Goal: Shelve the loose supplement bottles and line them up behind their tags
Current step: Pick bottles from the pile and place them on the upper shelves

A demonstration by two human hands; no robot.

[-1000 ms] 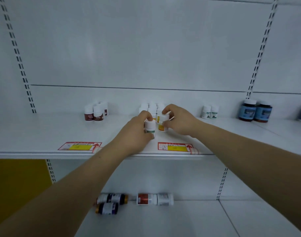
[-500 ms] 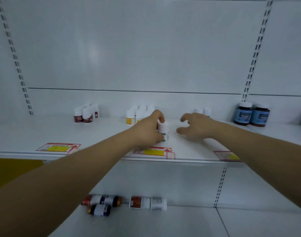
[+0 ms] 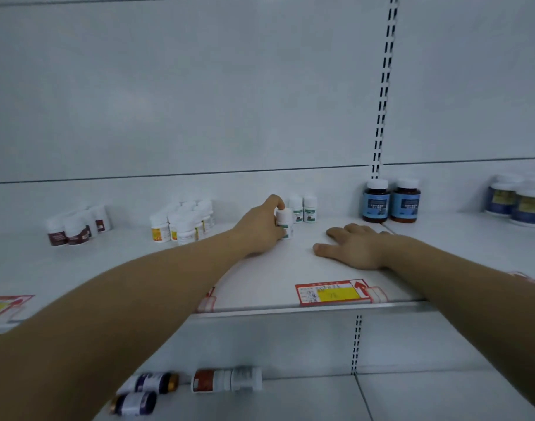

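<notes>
A plain white back panel (image 3: pixel 199 86) fills the upper view. A thin dark line (image 3: pixel 138 176), probably a seam between panels, crosses it level. A dark slotted upright (image 3: pixel 383 86) runs down at the right, and another slotted strip (image 3: pixel 356 344) stands under the upper shelf (image 3: pixel 275 278), whose front has a metal edge (image 3: pixel 320 309). The lower shelf (image 3: pixel 290 402) is white too.

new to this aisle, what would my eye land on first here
The left hand gripping a small green-labelled white bottle upright near the back of the shelf, with the right hand flat beside it. Then the red-and-yellow price tag at the front edge, and the loose bottles lying on their sides on the lower shelf.
</notes>
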